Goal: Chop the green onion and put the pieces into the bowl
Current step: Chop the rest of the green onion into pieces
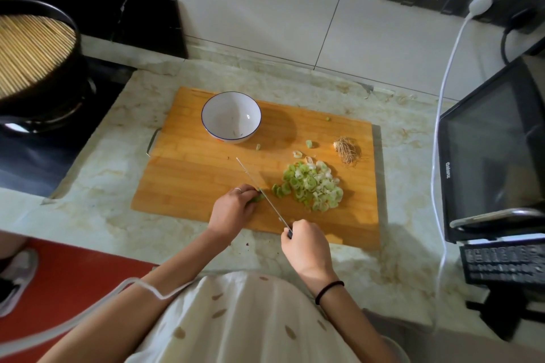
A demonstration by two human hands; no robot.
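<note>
A wooden cutting board [206, 183] lies on the marbled countertop [118, 224], its long sides running along the counter's front edge. Near the board's front edge the person's left hand [231, 211] presses down with fingers curled together, clamped on the short remaining stub of green onion [257, 198]. The right hand [306, 247], at the board's front edge, has its fingers wrapped tight around the handle of a knife [259, 188]. The thin blade runs diagonally toward the board's middle, its edge just beside the left fingertips and touching the stub.

Right of the blade, toward the board's front right part, sits a heap of chopped pieces [312, 186], pale green and white rings. A few stray slices lie apart from the heap toward the board's far edge. The cut-off root end [346, 152] with its tangle of fibres rests near the board's right edge, beyond the heap.

A white bowl [212, 110] with a blue rim stands upright on the board's far left part, well apart from the heap; only a speck or two shows inside.
</note>
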